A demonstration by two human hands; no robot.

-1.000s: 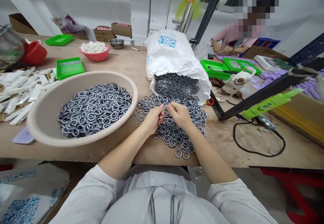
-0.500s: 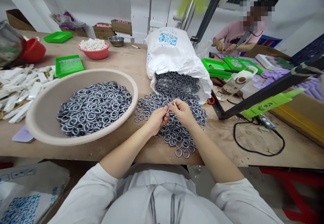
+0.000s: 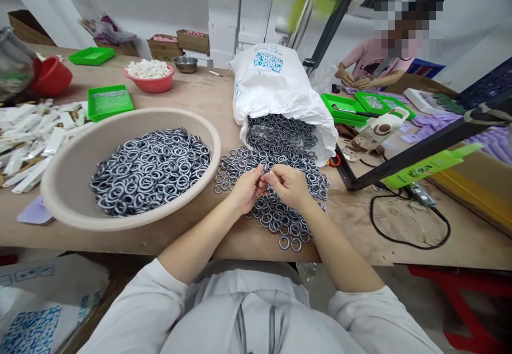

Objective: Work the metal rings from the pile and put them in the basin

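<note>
Pinching one round metal ring (image 3: 262, 171), both hands (image 3: 269, 185) hover over glossy grey rings (image 3: 280, 204).

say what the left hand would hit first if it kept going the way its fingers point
The left hand points up and right, so it would most likely meet the right hand first, since their fingers already pinch one ring together. Beyond lies the ring pile.

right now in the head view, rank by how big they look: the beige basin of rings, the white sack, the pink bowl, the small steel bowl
1. beige basin, widest, though it sits nearest the camera
2. white sack
3. pink bowl
4. steel bowl, smallest; it is also farthest back, so its true size against the pink bowl is unsure
</note>
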